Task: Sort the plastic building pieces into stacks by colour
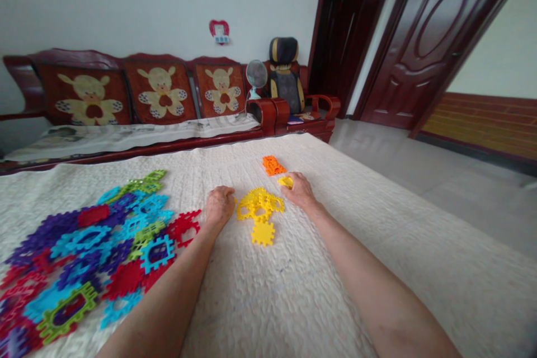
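Colour sorting is seemingly in hand: my right grip (300, 191) is pinching a yellow piece (286, 181); the yellow pile (254, 199) is lying between it and my left grip (219, 206), whose state I cannot tell. Placing is probably calling for a leftward release.

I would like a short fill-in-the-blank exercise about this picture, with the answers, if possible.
1. The right hand holds a ____ piece.
2. The small pile just beyond the yellow pile is ____.
3. The mixed pile lies to the ____ of the yellow pile.

Answers: yellow; orange; left.
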A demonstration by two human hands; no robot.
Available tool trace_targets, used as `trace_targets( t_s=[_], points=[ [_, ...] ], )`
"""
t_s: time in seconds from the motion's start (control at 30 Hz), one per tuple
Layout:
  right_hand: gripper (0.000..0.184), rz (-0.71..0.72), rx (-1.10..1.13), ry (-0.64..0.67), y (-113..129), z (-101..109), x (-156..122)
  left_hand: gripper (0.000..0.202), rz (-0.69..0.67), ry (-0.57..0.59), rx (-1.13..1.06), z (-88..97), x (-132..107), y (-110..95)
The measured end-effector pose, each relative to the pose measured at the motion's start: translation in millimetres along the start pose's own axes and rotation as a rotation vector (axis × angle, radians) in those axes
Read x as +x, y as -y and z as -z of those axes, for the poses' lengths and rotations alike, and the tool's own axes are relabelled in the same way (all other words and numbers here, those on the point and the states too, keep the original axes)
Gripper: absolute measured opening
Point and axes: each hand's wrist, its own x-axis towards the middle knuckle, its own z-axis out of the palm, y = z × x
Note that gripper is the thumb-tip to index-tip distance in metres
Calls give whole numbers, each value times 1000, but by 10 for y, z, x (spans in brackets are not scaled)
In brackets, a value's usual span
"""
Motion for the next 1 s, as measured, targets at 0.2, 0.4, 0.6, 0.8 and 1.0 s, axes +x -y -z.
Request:
trace_targets(
  t_s=[0.2,0.4,0.6,0.8,1.0],
  points=[
    [45,-2,1,-4,6,-34,38,40,-9,-30,-5,-29,3,11],
    [50,-13,-11,-10,-3,9,32,41,-5,-11,3,-18,1,10],
    [45,28,39,-41,-111,47,-100,41,4,-1,5,-2,-6,-2],
    [40,32,102,-78,-115,45,-141,40,-2,-11,-16,-13,-5,3],
    [43,21,64,-38,-127,8,-98,40,8,-2,-20,-19,-5,5]
  ],
)
